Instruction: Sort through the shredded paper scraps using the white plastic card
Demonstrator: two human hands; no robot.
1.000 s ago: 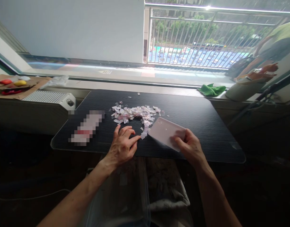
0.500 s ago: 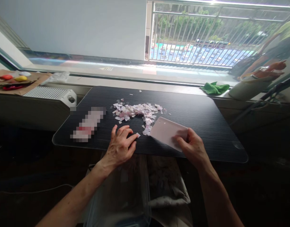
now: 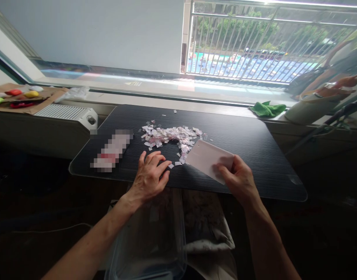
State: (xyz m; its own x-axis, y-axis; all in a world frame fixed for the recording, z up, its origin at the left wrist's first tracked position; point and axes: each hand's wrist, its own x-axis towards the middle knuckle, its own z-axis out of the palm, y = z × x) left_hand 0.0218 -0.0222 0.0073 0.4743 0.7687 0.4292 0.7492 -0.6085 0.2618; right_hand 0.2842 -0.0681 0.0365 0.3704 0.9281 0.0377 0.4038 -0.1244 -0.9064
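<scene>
A heap of small white and pinkish paper scraps (image 3: 166, 134) lies on the black tabletop (image 3: 233, 124), with a strip trailing toward me. My right hand (image 3: 239, 175) grips a flat, pale plastic scraper (image 3: 210, 158), thumb on top. The scraper's far left corner is beside the trailing scraps. To its left, my left hand (image 3: 151, 175) hovers low at the table's front edge, fingers spread and curved. Its index fingertip meets a single loose scrap (image 3: 170, 165); whether it presses on it I cannot tell. Another scrap lies between that one and the strip.
A clear plastic bin (image 3: 149, 241) stands below the table edge, beside a bag of scraps (image 3: 206, 217). A blurred-out item (image 3: 112, 151) lies at the table's left. Behind are a green cloth (image 3: 268, 109), a white pot (image 3: 303, 107) and a radiator (image 3: 67, 112).
One more scrap now lies apart from the strip, near my left index finger. The scraper has shifted only slightly. The whole view has moved a little.
</scene>
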